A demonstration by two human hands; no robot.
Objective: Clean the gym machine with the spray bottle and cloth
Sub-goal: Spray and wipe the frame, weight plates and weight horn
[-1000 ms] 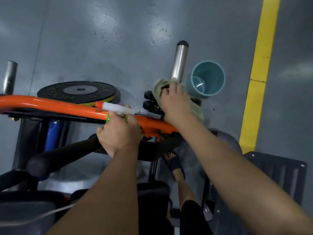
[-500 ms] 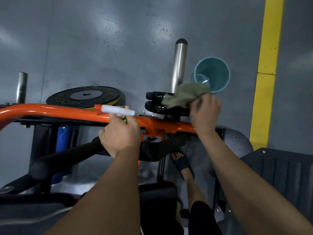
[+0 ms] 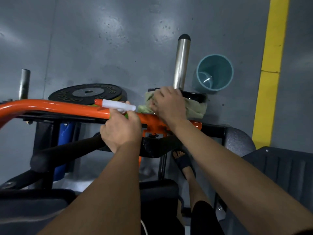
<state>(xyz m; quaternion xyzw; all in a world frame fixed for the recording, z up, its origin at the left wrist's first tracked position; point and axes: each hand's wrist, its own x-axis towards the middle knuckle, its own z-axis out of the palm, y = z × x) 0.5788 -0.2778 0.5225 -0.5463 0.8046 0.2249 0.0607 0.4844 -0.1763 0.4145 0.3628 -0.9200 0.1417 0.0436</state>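
Orange bar (image 3: 50,107) of gym machine (image 3: 42,160): at bar's right end, right hand (image 3: 169,104), fingers spread flat, presses cloth (image 3: 196,109) down to wipe; just left, left hand (image 3: 121,131) grips spray bottle (image 3: 116,106), nozzle aimed left, prob. ready to respray.

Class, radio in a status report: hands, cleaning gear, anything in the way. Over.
Left hand grips spray bottle over orange bar. Right hand presses cloth at steel post's base. Nothing blocking the wipe.
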